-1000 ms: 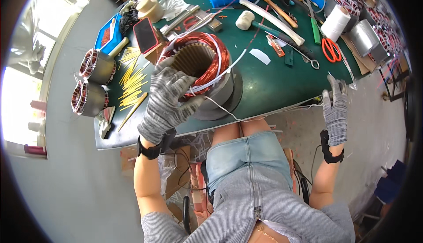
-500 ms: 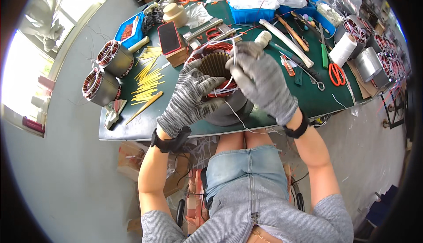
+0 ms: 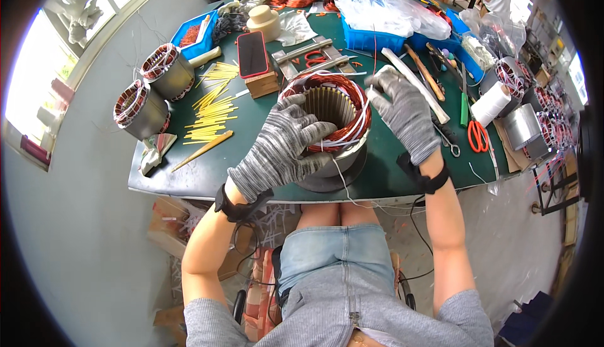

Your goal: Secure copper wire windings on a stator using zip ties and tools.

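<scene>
A metal motor stator [image 3: 327, 127] with copper windings and white lacing stands on the green table [image 3: 189, 171] in front of me. My left hand [image 3: 280, 149], in a grey knit glove, rests on the stator's near left rim, gripping it. My right hand [image 3: 402, 111], also gloved, is at the stator's right rim with its fingers pinched on a thin white cord [image 3: 368, 105]. A loose end of white cord [image 3: 343, 186] hangs over the table's front edge toward my lap.
Two more wound stators [image 3: 167, 70] [image 3: 138, 108] sit at the left beside yellow sticks [image 3: 211, 117]. A phone [image 3: 253, 54] lies on a wooden block. Orange scissors [image 3: 477, 136], a white spool [image 3: 491, 103], tools and blue bins [image 3: 371, 39] fill the right and back.
My right hand came in from beyond the table's right edge onto the stator and now pinches the cord at its right rim. My left hand stayed on the stator.
</scene>
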The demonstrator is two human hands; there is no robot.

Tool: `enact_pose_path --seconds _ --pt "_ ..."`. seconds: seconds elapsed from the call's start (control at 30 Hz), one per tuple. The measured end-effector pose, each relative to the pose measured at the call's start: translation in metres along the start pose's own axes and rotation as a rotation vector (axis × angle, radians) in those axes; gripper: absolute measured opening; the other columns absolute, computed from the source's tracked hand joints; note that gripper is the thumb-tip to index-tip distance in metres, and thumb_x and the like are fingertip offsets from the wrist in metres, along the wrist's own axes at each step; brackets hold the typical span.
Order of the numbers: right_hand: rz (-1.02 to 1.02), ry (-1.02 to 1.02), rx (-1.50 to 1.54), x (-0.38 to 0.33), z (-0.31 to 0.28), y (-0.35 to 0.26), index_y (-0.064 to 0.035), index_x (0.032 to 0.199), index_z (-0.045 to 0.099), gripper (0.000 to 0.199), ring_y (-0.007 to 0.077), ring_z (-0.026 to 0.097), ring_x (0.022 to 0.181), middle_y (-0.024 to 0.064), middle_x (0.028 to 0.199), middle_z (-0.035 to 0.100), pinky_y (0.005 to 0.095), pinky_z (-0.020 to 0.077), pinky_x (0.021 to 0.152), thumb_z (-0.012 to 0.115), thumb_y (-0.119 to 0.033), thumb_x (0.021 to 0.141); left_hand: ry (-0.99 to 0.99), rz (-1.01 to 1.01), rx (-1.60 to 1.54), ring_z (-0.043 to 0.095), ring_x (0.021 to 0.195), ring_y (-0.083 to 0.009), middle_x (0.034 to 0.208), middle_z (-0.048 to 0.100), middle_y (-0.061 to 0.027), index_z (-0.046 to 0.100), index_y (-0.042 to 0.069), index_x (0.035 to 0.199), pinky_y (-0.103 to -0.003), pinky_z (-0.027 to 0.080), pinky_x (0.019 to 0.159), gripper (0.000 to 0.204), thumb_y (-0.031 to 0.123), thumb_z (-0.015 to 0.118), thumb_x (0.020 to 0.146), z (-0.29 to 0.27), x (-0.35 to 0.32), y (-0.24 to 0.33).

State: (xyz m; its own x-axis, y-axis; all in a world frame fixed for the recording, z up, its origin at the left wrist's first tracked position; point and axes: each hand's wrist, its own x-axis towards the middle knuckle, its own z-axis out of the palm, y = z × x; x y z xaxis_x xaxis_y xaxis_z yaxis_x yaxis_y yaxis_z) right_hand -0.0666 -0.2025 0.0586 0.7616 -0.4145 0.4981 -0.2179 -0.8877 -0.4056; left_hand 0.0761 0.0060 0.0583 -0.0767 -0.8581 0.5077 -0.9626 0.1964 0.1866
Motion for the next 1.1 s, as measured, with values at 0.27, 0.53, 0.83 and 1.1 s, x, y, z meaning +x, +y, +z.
enact_pose_path --seconds 0.27,0.53,0.83,1.1 --pt "-0.281 -0.087 -0.445 0.055 0.019 -0.016 -0.0139 0.112 0.065 0.035 0.031 0.055 0.107 0.0125 0.121 0.059 0.0406 0.0438 0.094 0.056 -0.038 0.088 -0.071 0.083 0.044 0.057 0.09 -0.0318 0.086 0.062 -0.0103 0.069 0.011 0.098 -0.047 0.034 0.103 0.041 0.038 0.072 0.067 -0.008 0.01 -0.008" --pt "-0.084 -0.231 0.68 0.076 0.042 -0.015 -0.0086 0.113 0.064 0.029 0.0288 0.058 0.102 0.0133 0.112 0.063 0.0368 0.0463 0.091 0.062 -0.022 0.088 -0.013 0.029 0.059 0.057 0.092 -0.0343 0.085 0.062 -0.0115 0.07 0.012 0.096 -0.048 0.035 0.101 0.04 0.042 0.071 0.069 -0.006 0.006 -0.005" --pt "0.044 -0.447 1.395 0.08 0.049 -0.005 -0.0039 0.112 0.062 0.035 0.0058 0.059 0.088 0.0039 0.096 0.066 0.0169 0.0467 0.076 0.052 -0.034 0.097 -0.019 0.004 0.044 0.056 0.093 -0.0346 0.086 0.062 -0.0122 0.07 0.011 0.097 -0.048 0.038 0.096 0.042 0.043 0.071 0.07 -0.004 0.002 -0.007" --pt "-0.161 -0.267 1.025 0.077 0.054 0.007 -0.0057 0.103 0.061 0.025 0.0036 0.047 0.07 -0.0031 0.085 0.057 0.0178 0.0422 0.065 0.046 -0.026 0.1 -0.027 -0.042 -0.024 0.054 0.091 -0.0356 0.082 0.06 -0.01 0.07 0.01 0.094 -0.047 0.041 0.089 0.042 0.033 0.078 0.061 -0.002 0.005 -0.002"
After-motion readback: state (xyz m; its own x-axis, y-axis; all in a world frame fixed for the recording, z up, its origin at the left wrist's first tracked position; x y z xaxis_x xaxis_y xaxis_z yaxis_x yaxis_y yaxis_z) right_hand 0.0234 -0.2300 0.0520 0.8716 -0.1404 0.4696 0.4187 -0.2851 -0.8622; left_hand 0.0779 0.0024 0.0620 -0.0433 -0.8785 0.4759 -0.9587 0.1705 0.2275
